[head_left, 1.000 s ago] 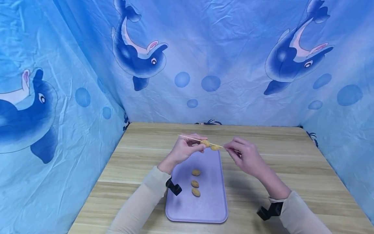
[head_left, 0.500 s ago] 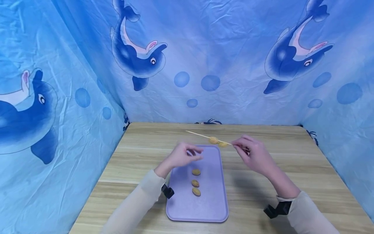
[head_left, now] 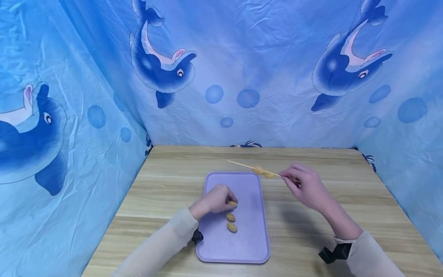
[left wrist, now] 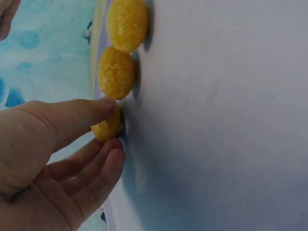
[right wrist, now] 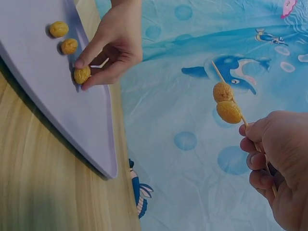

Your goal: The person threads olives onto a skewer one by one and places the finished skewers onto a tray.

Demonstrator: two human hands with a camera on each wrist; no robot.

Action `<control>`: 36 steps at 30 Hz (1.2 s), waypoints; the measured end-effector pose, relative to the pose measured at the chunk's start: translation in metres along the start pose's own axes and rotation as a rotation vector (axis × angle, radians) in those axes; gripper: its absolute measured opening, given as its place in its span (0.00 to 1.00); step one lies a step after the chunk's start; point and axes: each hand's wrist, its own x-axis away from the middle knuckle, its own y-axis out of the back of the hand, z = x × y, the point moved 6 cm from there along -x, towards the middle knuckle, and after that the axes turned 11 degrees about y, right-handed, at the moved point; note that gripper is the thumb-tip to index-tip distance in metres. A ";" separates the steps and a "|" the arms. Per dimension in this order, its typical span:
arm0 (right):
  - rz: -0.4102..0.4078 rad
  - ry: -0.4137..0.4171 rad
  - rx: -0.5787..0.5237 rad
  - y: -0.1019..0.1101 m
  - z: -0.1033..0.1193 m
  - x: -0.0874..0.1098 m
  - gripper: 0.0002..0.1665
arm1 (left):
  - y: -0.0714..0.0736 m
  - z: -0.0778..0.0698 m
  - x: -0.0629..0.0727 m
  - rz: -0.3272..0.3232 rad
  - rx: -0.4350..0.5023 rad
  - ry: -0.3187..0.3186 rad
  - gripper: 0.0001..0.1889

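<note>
My left hand (head_left: 217,198) is low over the lilac tray (head_left: 247,246), thumb and fingertips pinching the farthest of three small, wrinkled yellow oval balls (left wrist: 109,126) lying there. The other two, a middle ball (head_left: 230,217) and a near ball (head_left: 232,227), lie in a row toward me. Up to the right, my right hand (head_left: 303,184) grips a thin wooden skewer (head_left: 238,164) near one end. Threaded side by side on it are two similar balls, an outer one (right wrist: 223,91) and an inner one (right wrist: 228,111); the skewer's pointed end sticks out to the left.
The tray lies lengthwise on a wood-grain table (head_left: 346,192). Blue dolphin-print cloth (head_left: 270,127) hangs behind the table and at both sides. A black camera mount (head_left: 335,253) sits at my right wrist.
My left hand has let go of the ball on the skewer and come down to the far ball on the tray. My right hand has carried the skewer a little to the right.
</note>
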 end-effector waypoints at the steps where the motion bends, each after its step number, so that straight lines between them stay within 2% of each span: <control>1: -0.001 -0.002 -0.003 0.000 0.000 0.001 0.15 | 0.000 0.001 -0.001 -0.004 0.009 0.009 0.06; 3: -0.003 -0.010 -0.007 0.001 -0.002 0.005 0.15 | 0.006 0.003 -0.002 -0.031 0.043 0.035 0.07; 6: -0.008 -0.031 0.000 0.004 -0.004 0.010 0.15 | 0.030 0.006 -0.005 -0.138 0.168 0.077 0.10; 8: -0.011 -0.037 0.011 0.006 -0.006 0.012 0.15 | 0.051 0.008 -0.004 -0.241 0.297 0.089 0.11; 10: -0.011 -0.037 0.023 0.008 -0.007 0.013 0.15 | 0.070 0.010 -0.003 -0.327 0.466 0.085 0.12; 12: -0.005 -0.037 0.031 0.009 -0.007 0.015 0.14 | 0.086 0.012 0.000 -0.387 0.626 0.068 0.13; 15: 0.012 -0.043 0.033 0.009 -0.007 0.016 0.14 | 0.101 0.012 0.005 -0.437 0.782 0.030 0.14; 18: 0.027 -0.058 0.027 0.008 -0.007 0.016 0.13 | 0.108 0.010 0.007 -0.459 0.833 -0.008 0.16; 22: 0.035 -0.068 0.016 0.006 -0.006 0.015 0.11 | 0.111 0.008 0.008 -0.468 0.871 -0.031 0.17; 36: 0.019 -0.049 -0.003 0.002 -0.001 0.010 0.12 | 0.108 0.010 0.007 -0.485 0.947 0.037 0.16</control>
